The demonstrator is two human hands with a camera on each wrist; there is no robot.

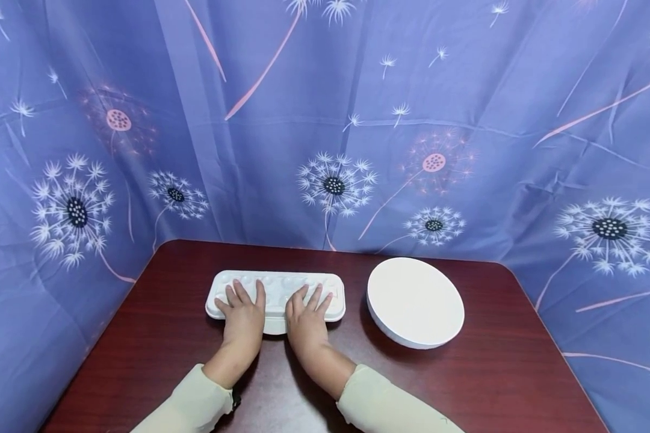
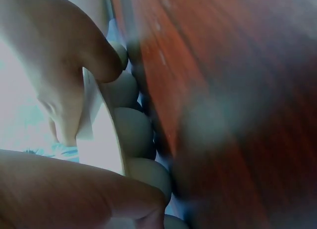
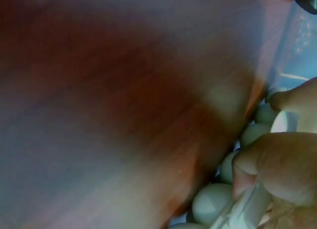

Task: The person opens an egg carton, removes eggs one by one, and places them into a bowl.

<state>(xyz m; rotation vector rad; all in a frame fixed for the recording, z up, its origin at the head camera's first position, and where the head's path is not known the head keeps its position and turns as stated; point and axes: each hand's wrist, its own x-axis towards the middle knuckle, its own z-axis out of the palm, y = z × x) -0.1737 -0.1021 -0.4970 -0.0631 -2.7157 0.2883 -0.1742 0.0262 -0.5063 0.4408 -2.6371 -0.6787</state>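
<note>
A long white egg box [image 1: 275,308] lies lengthwise on the table, its lid down and a flap at its front middle. Across its left half rests my left hand [image 1: 244,319], fingers spread over the lid. My right hand [image 1: 307,325] grips the right half the same way. The head view hides both thumbs. In the left wrist view my left thumb [image 2: 143,204] bends over the front rim beside the rounded cups [image 2: 132,132]. My right thumb [image 3: 245,172] is hooked at the rim too, against the cups [image 3: 210,201] in the right wrist view.
A round white bowl [image 1: 416,300] stands on the dark red wooden table [image 1: 482,361], right of the egg box and a short way from it. Behind the table hangs a blue curtain [image 1: 281,198] with a dandelion print, also along both sides.
</note>
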